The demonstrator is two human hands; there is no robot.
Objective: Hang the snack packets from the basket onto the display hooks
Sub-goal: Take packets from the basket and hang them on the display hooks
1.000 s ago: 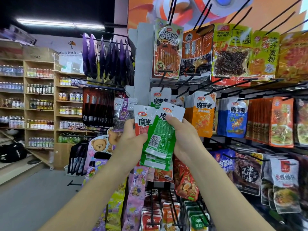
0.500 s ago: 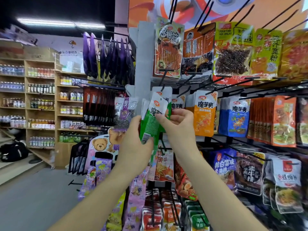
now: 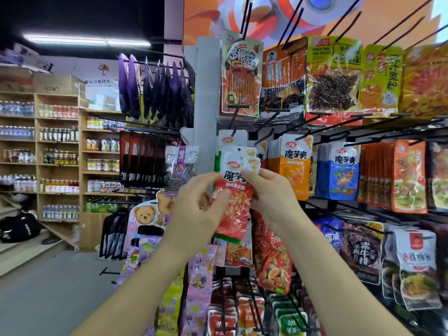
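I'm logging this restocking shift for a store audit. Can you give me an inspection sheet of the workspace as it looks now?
Surface: grey upright display rack with black wire hooks, most of them carrying packets.
Job's things: red foil snack packet with white header held up in front of the rack; cannot tell whether it is on a hook. Basket not in view.
Clutter: nothing seen.
Grippers: left hand pinches the packet's left edge; right hand pinches its right edge.
Cables: nothing seen.
Surroundings: wooden shelves of bottles at left; black bag low at far left; dark purple hanging packets on the rack's side.
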